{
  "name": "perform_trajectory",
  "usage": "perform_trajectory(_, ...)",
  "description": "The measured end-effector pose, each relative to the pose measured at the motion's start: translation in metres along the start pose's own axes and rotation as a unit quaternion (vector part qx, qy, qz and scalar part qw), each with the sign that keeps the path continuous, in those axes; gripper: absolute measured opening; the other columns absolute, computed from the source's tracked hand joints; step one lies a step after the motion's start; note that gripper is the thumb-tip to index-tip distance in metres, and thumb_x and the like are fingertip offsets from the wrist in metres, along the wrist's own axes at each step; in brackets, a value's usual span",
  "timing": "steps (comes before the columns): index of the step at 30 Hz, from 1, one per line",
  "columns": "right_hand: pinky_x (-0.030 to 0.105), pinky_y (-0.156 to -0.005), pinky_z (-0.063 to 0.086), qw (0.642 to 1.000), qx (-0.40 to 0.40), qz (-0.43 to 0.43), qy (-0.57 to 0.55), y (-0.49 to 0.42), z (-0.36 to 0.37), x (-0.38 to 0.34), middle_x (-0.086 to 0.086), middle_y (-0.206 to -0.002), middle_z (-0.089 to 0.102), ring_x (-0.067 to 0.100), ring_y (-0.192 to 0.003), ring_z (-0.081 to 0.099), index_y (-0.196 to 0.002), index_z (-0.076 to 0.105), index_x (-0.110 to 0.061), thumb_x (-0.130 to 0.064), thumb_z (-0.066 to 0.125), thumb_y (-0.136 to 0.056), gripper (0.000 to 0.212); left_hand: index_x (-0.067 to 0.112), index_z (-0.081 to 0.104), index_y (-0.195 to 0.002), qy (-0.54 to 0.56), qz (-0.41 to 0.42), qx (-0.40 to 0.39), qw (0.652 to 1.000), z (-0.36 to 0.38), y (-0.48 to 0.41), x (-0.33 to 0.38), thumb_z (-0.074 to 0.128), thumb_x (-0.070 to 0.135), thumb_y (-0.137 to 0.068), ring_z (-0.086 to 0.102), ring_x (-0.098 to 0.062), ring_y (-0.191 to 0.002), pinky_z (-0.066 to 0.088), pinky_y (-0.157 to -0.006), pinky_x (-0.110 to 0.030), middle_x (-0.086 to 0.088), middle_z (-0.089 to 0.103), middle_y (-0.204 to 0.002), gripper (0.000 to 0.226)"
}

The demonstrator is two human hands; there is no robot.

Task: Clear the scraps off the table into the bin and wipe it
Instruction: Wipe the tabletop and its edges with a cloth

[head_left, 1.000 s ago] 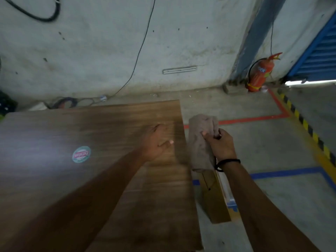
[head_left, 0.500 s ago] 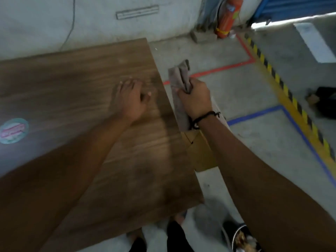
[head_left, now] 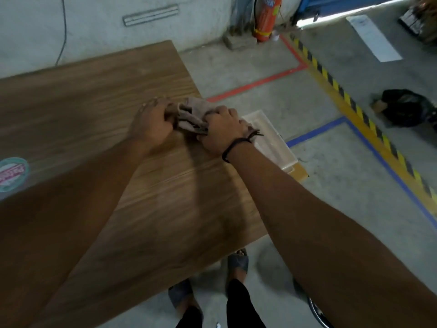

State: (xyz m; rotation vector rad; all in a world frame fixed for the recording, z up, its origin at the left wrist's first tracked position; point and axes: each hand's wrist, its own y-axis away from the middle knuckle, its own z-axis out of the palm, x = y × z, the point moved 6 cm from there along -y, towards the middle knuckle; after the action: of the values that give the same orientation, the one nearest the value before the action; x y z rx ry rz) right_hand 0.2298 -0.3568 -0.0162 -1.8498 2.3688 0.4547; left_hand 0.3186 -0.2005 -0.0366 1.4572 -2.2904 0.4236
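Brown cloth half-hidden between hands.

my right hand covers most of the cloth, and my left hand hides its other end. my fingertips are buried in the folds. the sticker on the table is cut by the left edge, its print too blurred to read. the fire extinguisher is cropped at the top.
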Motion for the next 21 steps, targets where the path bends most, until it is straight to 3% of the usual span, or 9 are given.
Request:
perform_trajectory(4, 0.065, -0.105, 0.023, 1.0, -0.013, 0.009, -0.012, 0.013, 0.022, 0.0, -0.003, -0.149, 0.033, 0.029, -0.141, 0.024, -0.128, 0.044, -0.038, -0.03, 0.049, -0.088, 0.041, 0.018, 0.051, -0.131, -0.064, 0.017, 0.029, 0.997, -0.018, 0.024, -0.01, 0.052, 0.021, -0.089, 0.045, -0.033, -0.129, 0.033, -0.108, -0.043, -0.012, 0.053, -0.138, 0.042)
perform_trajectory(10, 0.059, -0.114, 0.008, 0.998, -0.026, 0.042, 0.041, 0.062, 0.039, -0.043, -0.003, -0.158, 0.021, 0.022, -0.147, 0.009, -0.141, 0.035, -0.035, -0.018, 0.03, -0.098, 0.047, 0.014, 0.046, -0.138, -0.092, -0.005, -0.001, 0.996, -0.046, 0.059, -0.039, 0.048, 0.019, -0.093, 0.029, -0.027, -0.141, 0.018, -0.116, -0.041, -0.008, 0.038, -0.151, 0.045)
perform_trajectory(15, 0.056, -0.112, 0.017, 0.992, -0.105, -0.046, 0.046, 0.122, 0.057, -0.123, -0.002, -0.159, 0.018, 0.021, -0.147, 0.013, -0.146, 0.028, -0.033, -0.026, 0.025, -0.101, 0.045, 0.018, 0.041, -0.141, -0.088, -0.041, -0.032, 0.995, -0.064, 0.09, -0.055, 0.045, 0.017, -0.093, 0.023, -0.024, -0.144, 0.015, -0.115, -0.037, -0.006, 0.033, -0.154, 0.048)
perform_trajectory(17, 0.054, -0.111, 0.024, 0.989, -0.127, -0.068, 0.014, 0.135, 0.056, -0.141, 0.0, -0.156, 0.028, 0.023, -0.143, 0.024, -0.145, 0.032, -0.033, -0.027, 0.031, -0.099, 0.046, 0.018, 0.036, -0.144, -0.09, -0.05, -0.057, 0.993, -0.069, 0.1, -0.06, 0.044, 0.017, -0.094, 0.019, -0.024, -0.145, 0.013, -0.115, -0.036, -0.005, 0.028, -0.156, 0.051)
perform_trajectory(21, 0.054, -0.103, 0.038, 0.998, -0.021, -0.01, -0.053, 0.11, 0.018, -0.116, 0.003, -0.141, 0.048, 0.032, -0.127, 0.046, -0.135, 0.038, -0.04, -0.024, 0.032, -0.076, 0.061, 0.018, 0.035, -0.145, -0.069, -0.049, -0.039, 0.996, -0.093, 0.113, -0.074, 0.05, 0.013, -0.09, 0.021, -0.024, -0.145, 0.013, -0.116, -0.037, -0.005, 0.027, -0.156, 0.057)
